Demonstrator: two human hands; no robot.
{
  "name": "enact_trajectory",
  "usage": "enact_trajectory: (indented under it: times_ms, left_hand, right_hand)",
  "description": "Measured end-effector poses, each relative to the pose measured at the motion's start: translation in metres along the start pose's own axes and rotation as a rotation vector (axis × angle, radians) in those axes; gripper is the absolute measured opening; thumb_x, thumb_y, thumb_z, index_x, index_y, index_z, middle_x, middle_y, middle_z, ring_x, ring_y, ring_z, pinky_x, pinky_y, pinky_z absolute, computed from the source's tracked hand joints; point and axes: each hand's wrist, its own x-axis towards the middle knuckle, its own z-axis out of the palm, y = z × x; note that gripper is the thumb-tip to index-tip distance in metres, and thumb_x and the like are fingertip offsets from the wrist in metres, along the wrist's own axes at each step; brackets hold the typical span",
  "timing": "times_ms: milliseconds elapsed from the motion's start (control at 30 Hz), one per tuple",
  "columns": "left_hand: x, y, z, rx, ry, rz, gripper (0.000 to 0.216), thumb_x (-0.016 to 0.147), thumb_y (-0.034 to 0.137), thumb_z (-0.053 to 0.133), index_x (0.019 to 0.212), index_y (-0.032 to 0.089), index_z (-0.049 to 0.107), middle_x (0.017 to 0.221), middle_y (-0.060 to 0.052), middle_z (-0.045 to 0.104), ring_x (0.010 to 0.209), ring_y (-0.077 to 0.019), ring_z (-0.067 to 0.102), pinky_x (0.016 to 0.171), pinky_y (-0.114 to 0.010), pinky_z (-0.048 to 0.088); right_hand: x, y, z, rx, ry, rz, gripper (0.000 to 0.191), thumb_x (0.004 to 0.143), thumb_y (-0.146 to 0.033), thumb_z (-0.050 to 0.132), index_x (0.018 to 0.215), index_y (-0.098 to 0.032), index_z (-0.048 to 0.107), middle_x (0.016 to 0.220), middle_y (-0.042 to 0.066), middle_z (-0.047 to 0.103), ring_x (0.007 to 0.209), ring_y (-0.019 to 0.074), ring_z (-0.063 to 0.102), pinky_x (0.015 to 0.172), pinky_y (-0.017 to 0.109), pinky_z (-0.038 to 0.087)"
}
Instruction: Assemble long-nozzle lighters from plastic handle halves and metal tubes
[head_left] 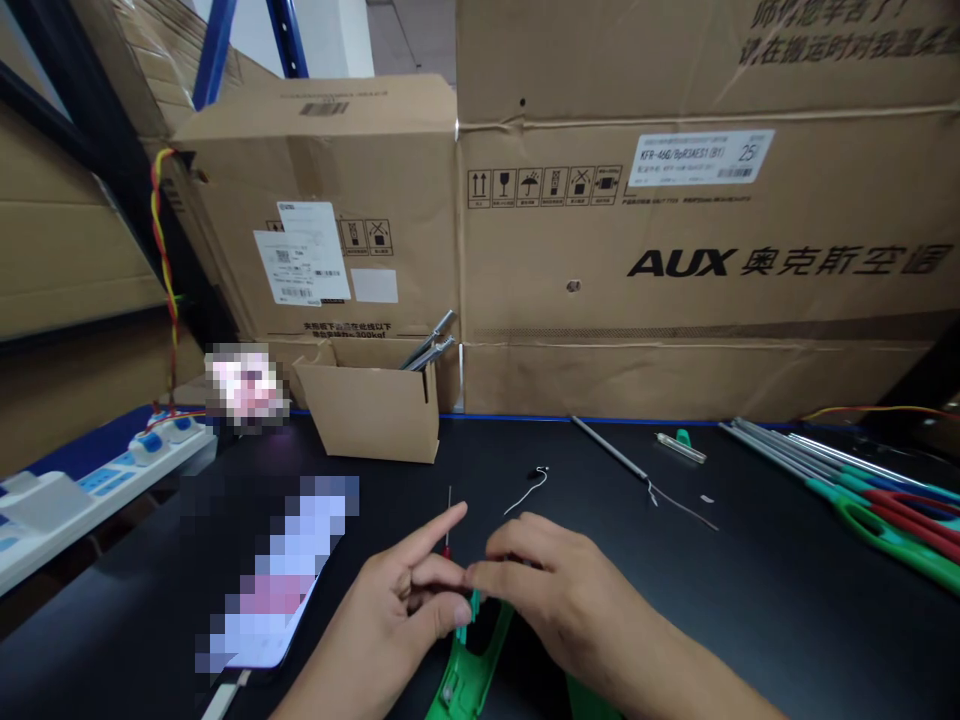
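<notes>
At the near edge of the bench (750, 610) both my hands meet on the green handle (466, 665): my left hand (394, 615) pinches its top with the index finger stuck out, and my right hand (551, 590) is curled narrow on the same spot. I judge the work midway — a pin (448, 512) stands just beyond my fingers and a wire (525, 492) lies loose. Mid-bench is open; the box (375, 410) sits at the far edge and the rods (862, 480) crowd the far right corner.

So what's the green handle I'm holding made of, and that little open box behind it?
Green handle: looks like moulded plastic, glossy and evenly bright. Small open box: brown cardboard, matte, with folded flaps. Rods in it: probably bare metal, grey with a sheen.
</notes>
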Motion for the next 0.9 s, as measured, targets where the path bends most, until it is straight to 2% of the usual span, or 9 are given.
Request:
enact_trajectory:
  times_ms: [167, 333, 433, 500, 600, 700, 800, 900]
  left_hand:
    - [-0.002, 0.006, 0.007, 0.101, -0.046, -0.067, 0.064, 0.073, 0.024, 0.072, 0.136, 0.024, 0.056, 0.076, 0.004, 0.075, 0.062, -0.0112, 0.059, 0.063, -0.024, 0.046]
    - [-0.001, 0.006, 0.01, 0.168, -0.067, -0.131, 0.07, 0.067, 0.021, 0.072, 0.136, 0.021, 0.056, 0.076, 0.002, 0.076, 0.063, -0.0147, 0.063, 0.063, -0.027, 0.049]
    - [-0.002, 0.008, 0.007, 0.331, -0.021, -0.059, 0.055, 0.074, 0.022, 0.07, 0.128, 0.025, 0.063, 0.081, 0.002, 0.077, 0.065, -0.0138, 0.061, 0.066, -0.026, 0.049]
    - [-0.004, 0.012, 0.005, 0.448, 0.004, 0.017, 0.037, 0.08, 0.022, 0.066, 0.116, 0.027, 0.07, 0.083, 0.002, 0.076, 0.069, -0.0141, 0.062, 0.068, -0.026, 0.049]
    - [-0.008, 0.016, 0.002, 0.595, -0.05, 0.173, 0.017, 0.083, 0.02, 0.065, 0.095, 0.025, 0.077, 0.085, 0.0, 0.074, 0.08, -0.0157, 0.066, 0.073, -0.026, 0.049]
    - [-0.013, 0.018, 0.002, 0.767, -0.134, 0.287, 0.014, 0.079, 0.017, 0.07, 0.09, 0.024, 0.076, 0.09, -0.002, 0.072, 0.085, -0.0178, 0.066, 0.077, -0.028, 0.051]
    - [-0.014, 0.017, 0.004, 0.89, -0.18, 0.309, 0.021, 0.074, 0.016, 0.075, 0.092, 0.024, 0.076, 0.096, -0.002, 0.073, 0.087, -0.0193, 0.066, 0.078, -0.03, 0.053]
    - [-0.012, 0.014, 0.007, 0.93, -0.184, 0.32, 0.02, 0.073, 0.014, 0.075, 0.091, 0.023, 0.076, 0.092, -0.001, 0.075, 0.085, -0.0195, 0.066, 0.078, -0.032, 0.054]
  right_hand:
    - [-0.001, 0.0, -0.006, -0.224, -0.157, -0.115, 0.027, 0.1, -0.016, 0.042, 0.09, -0.018, 0.066, 0.091, 0.004, 0.061, 0.072, 0.0164, 0.044, 0.062, 0.029, 0.036]
    - [-0.003, 0.001, -0.009, -0.156, -0.251, -0.128, 0.024, 0.096, -0.013, 0.045, 0.086, -0.02, 0.066, 0.086, 0.002, 0.058, 0.07, 0.0154, 0.043, 0.063, 0.028, 0.036]
    - [-0.003, 0.006, -0.01, -0.057, -0.262, -0.073, 0.023, 0.095, -0.012, 0.048, 0.088, -0.02, 0.068, 0.09, 0.003, 0.059, 0.074, 0.0144, 0.046, 0.066, 0.027, 0.037]
    - [-0.003, 0.01, -0.009, 0.012, -0.272, -0.025, 0.022, 0.095, -0.012, 0.049, 0.088, -0.02, 0.069, 0.092, 0.003, 0.058, 0.077, 0.0137, 0.049, 0.069, 0.026, 0.038]
    - [-0.005, 0.015, -0.006, 0.073, -0.289, 0.019, 0.018, 0.094, -0.014, 0.053, 0.086, -0.02, 0.069, 0.091, 0.002, 0.057, 0.079, 0.0135, 0.05, 0.073, 0.026, 0.04]
    - [-0.007, 0.015, -0.001, 0.092, -0.291, 0.042, 0.016, 0.091, -0.013, 0.056, 0.086, -0.021, 0.07, 0.09, 0.001, 0.057, 0.079, 0.0133, 0.05, 0.075, 0.027, 0.04]
    - [-0.007, 0.015, 0.002, 0.095, -0.303, 0.058, 0.015, 0.089, -0.012, 0.06, 0.088, -0.021, 0.071, 0.089, 0.001, 0.057, 0.079, 0.0132, 0.05, 0.075, 0.026, 0.04]
    - [-0.005, 0.015, 0.002, 0.095, -0.315, 0.055, 0.015, 0.088, -0.011, 0.06, 0.088, -0.02, 0.072, 0.089, 0.001, 0.057, 0.08, 0.0136, 0.051, 0.075, 0.027, 0.04]
